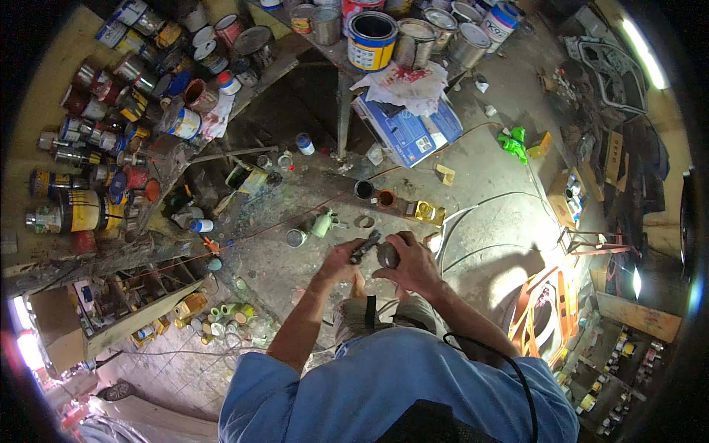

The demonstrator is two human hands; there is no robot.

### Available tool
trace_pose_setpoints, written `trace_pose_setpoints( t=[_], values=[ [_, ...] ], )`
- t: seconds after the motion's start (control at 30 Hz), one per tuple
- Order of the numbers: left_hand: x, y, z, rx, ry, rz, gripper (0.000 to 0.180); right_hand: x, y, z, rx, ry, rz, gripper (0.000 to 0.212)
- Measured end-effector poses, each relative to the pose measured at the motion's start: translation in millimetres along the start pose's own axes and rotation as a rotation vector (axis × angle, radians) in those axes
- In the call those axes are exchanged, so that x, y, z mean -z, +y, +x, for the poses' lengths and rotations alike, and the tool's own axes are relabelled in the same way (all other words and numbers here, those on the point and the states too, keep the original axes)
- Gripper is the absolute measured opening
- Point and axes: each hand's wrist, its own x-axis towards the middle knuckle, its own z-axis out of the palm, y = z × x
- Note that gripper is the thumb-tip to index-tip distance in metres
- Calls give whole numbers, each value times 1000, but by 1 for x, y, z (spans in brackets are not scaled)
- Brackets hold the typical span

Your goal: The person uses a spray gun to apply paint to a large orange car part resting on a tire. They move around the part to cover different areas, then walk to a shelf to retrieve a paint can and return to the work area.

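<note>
My left hand (341, 260) is closed around a dark metal tool (365, 247) with a jagged outline, whose exact kind I cannot make out. Close beside it, my right hand (413, 264) wraps its fingers over a dark, rounded cup-like piece (388, 256). The two pieces are almost together, and I cannot tell whether they touch. On the floor just beyond my hands lies a pale green spray gun (323, 224), with an open metal can (296, 238) to its left. A dark ring (364, 221) lies on the floor to the gun's right.
Two open paint pots (385, 198) and a yellow tin (425, 210) stand farther ahead. Paint cans crowd the bench (277, 72) and left shelves. A blue box (413, 136) leans below the bench. Hoses (473, 203) cross the floor; an orange panel frame (523, 310) stands at right.
</note>
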Motion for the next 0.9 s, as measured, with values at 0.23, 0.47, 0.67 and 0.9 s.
trace_pose_setpoints(
  t=[0.23,0.47,0.67,0.9],
  values=[
    [-23,4,1,3,-11,-3,48,17,17,3,-20,-166,-25,85],
    [-50,18,-4,-61,98,67,44,36,38,-14,99,-91,2,78],
    [-109,10,-8,3,220,-20,43,43,83,-21,184,-192,-51,76],
    [-187,16,17,-98,453,219,27,48,168,-37,183,-152,73,91]
  ],
)
